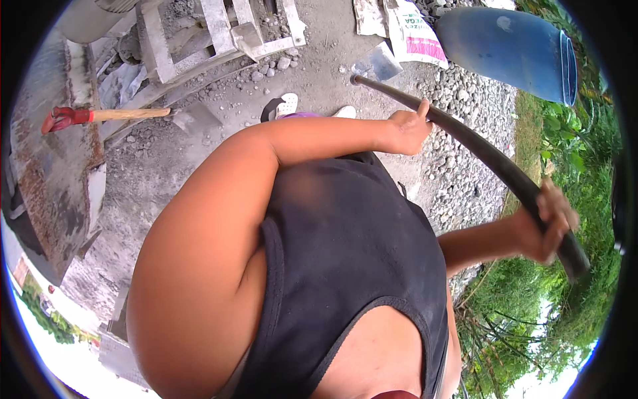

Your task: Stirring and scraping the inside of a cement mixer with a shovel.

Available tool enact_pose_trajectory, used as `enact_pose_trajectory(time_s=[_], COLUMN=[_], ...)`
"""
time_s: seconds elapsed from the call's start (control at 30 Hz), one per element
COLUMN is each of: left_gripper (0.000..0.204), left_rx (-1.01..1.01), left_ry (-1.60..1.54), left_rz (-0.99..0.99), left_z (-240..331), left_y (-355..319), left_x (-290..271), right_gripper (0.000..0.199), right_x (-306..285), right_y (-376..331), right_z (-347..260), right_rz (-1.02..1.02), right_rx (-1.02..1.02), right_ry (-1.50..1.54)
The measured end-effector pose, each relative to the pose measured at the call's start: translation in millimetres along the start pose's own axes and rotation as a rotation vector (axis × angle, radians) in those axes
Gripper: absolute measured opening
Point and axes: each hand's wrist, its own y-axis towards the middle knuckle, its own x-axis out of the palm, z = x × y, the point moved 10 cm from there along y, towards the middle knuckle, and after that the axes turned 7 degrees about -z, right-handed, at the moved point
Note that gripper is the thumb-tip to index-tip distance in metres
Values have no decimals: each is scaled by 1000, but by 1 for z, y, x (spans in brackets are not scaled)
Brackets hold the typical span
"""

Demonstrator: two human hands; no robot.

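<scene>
**Both hands grip a long dark shovel handle over gravel**

At nine o'clock a second shovel (106, 115) with a red grip and wooden shaft lies against a rusty mixer drum (53, 153). At eleven o'clock sits a pale wooden frame (219, 33) amid stones. The left hand (409, 130) closes around the dark shovel handle (465, 143) near its middle; the grey blade (377, 63) rests on the ground at twelve o'clock. The handle looks stiff, smooth and fairly heavy once loaded, so a spaced two-hand hold suits it. The right hand (551, 226) clamps the upper end at three o'clock. A printed sack (415, 33) and a blue barrel (512, 50) crowd the blade at one o'clock.
</scene>
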Motion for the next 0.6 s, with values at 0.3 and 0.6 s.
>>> enact_pose_trajectory(time_s=[0.3, 0.6], left_gripper=[60, 68], left_rx=[-320, 18], left_ry=[-87, 153], left_rz=[-259, 79], left_z=[-85, -68], left_y=[-5, -8], left_x=[49, 15], right_gripper=[15, 19], right_x=[19, 43], right_y=[-149, 20], right_z=[255, 35], right_rz=[344, 44], right_rx=[619, 9], right_ry=[-31, -40])
